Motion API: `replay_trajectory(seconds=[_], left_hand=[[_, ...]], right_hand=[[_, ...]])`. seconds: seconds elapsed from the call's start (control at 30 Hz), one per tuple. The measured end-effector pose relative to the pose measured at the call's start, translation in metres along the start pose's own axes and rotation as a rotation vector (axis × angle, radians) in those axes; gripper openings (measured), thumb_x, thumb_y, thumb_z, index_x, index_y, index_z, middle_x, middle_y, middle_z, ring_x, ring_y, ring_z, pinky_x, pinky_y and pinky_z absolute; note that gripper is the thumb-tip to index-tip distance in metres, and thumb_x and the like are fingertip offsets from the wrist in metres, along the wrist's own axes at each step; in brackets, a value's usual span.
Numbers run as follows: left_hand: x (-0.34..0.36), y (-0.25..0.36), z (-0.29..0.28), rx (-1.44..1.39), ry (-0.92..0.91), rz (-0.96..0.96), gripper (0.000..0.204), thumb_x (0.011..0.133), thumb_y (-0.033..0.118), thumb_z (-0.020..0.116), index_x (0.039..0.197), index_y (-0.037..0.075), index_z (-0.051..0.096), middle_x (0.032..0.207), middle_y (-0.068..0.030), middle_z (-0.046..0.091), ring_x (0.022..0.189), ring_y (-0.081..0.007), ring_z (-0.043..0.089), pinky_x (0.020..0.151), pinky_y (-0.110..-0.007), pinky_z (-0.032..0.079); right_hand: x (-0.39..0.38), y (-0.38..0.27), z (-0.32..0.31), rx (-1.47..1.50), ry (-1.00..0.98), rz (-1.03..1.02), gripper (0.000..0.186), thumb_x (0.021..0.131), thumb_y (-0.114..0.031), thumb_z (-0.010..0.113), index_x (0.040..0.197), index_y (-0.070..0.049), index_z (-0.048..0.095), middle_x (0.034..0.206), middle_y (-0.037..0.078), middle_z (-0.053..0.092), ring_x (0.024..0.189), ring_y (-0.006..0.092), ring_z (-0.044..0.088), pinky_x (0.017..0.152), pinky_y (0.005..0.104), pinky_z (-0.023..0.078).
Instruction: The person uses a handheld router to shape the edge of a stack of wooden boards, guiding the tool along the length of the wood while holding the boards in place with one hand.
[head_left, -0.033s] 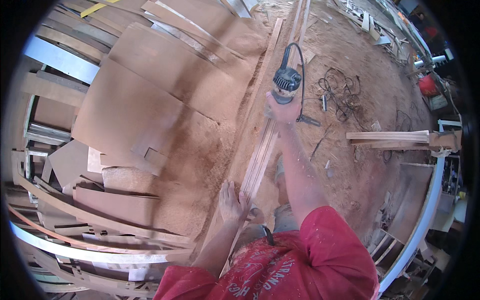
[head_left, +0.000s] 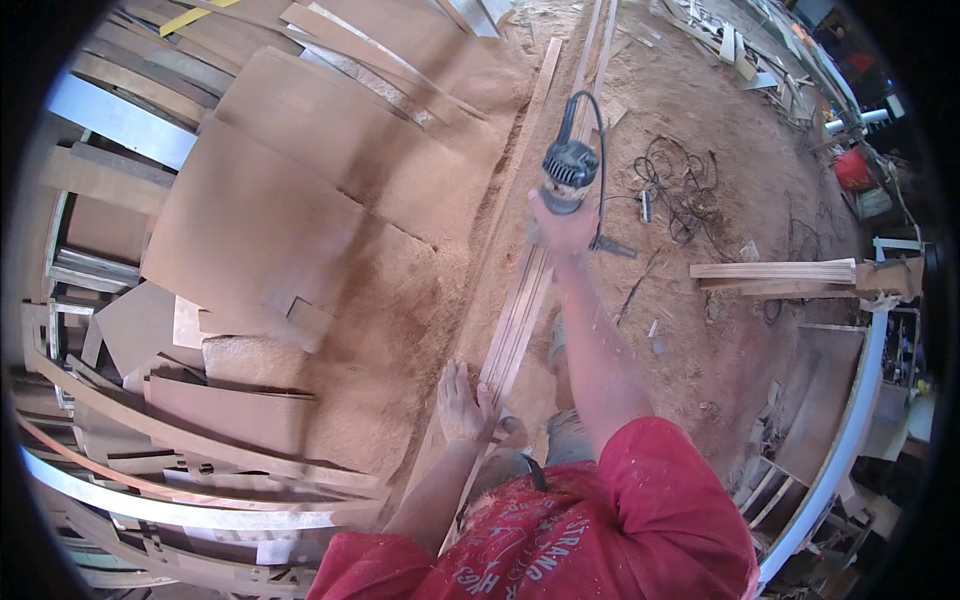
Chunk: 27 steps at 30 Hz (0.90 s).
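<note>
My right hand (head_left: pixel 563 224) is wrapped round the lower part of a black handheld router (head_left: pixel 570 167), which stands on a long, narrow wooden strip (head_left: pixel 518 315) with grooves along its length. The router's base and bit are hidden by my hand. A black cord loops from its top down past its right side. Nearer to me, my left hand (head_left: pixel 462 404) lies flat with fingers stretched out on the wooden surface at the strip's left edge, its thumb towards the strip.
Sawdust covers a broad surface on the left, with brown sheets (head_left: pixel 255 190) and offcuts on it. A tangled black cable (head_left: pixel 680 185) lies on the dusty floor at right. Stacked strips (head_left: pixel 775 272) jut in from the right, and a red bucket (head_left: pixel 853 170) stands farther back.
The router and my right hand have shifted very slightly towards me along the strip. My left hand stays in the same place.
</note>
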<state>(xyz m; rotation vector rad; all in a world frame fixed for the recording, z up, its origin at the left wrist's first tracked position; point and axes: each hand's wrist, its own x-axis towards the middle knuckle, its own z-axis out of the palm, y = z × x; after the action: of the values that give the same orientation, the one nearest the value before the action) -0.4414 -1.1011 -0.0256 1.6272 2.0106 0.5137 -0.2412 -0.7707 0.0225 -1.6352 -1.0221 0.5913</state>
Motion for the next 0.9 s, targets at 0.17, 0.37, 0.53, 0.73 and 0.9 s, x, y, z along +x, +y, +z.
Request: replay_trajectory(seconds=[0.17, 0.37, 0.53, 0.73, 0.9], left_hand=[[0.001, -0.009, 0.004, -0.021, 0.006, 0.018, 0.06, 0.111, 0.025, 0.059, 0.161, -0.007, 0.055, 0.171, -0.0354, 0.049, 0.16, -0.0544, 0.046, 0.135, -0.06, 0.036], [0.003, -0.022, 0.008, -0.042, 0.015, 0.066, 0.056, 0.112, 0.023, 0.055, 0.16, -0.007, 0.056, 0.171, -0.0358, 0.049, 0.159, -0.0554, 0.046, 0.135, -0.061, 0.037], [0.002, -0.024, 0.01, -0.035, 0.022, 0.076, 0.056, 0.112, 0.022, 0.054, 0.16, -0.007, 0.056, 0.171, -0.036, 0.05, 0.158, -0.0565, 0.047, 0.134, -0.062, 0.037], [0.003, -0.019, 0.008, -0.037, 0.033, 0.104, 0.058, 0.11, 0.021, 0.055, 0.161, -0.007, 0.055, 0.171, -0.0365, 0.05, 0.158, -0.057, 0.047, 0.134, -0.063, 0.037], [0.0, -0.014, 0.002, -0.014, 0.011, 0.04, 0.061, 0.108, 0.022, 0.056, 0.161, -0.008, 0.054, 0.17, -0.0369, 0.05, 0.157, -0.0564, 0.048, 0.133, -0.063, 0.038]], right_hand=[[-0.116, -0.003, -0.015, 0.168, -0.059, 0.08, 0.047, 0.087, -0.016, 0.1, 0.126, -0.003, 0.08, 0.108, 0.006, 0.086, 0.095, 0.0179, 0.083, 0.09, 0.0374, 0.066], [-0.233, -0.001, -0.041, 0.074, -0.124, 0.073, 0.051, 0.078, -0.023, 0.1, 0.121, -0.005, 0.08, 0.105, 0.01, 0.087, 0.098, 0.0225, 0.086, 0.089, 0.0387, 0.066], [-0.219, 0.013, -0.03, 0.159, -0.087, 0.029, 0.053, 0.075, -0.021, 0.1, 0.122, -0.006, 0.08, 0.106, 0.009, 0.087, 0.098, 0.0223, 0.086, 0.089, 0.0379, 0.066], [-0.122, 0.023, -0.008, 0.248, -0.049, -0.048, 0.051, 0.077, -0.02, 0.102, 0.12, -0.004, 0.082, 0.105, 0.009, 0.088, 0.097, 0.0195, 0.086, 0.09, 0.0364, 0.066], [-0.037, 0.023, 0.01, 0.218, -0.05, -0.012, 0.055, 0.079, -0.027, 0.104, 0.123, -0.002, 0.083, 0.104, 0.012, 0.088, 0.098, 0.0202, 0.085, 0.09, 0.0377, 0.066]])
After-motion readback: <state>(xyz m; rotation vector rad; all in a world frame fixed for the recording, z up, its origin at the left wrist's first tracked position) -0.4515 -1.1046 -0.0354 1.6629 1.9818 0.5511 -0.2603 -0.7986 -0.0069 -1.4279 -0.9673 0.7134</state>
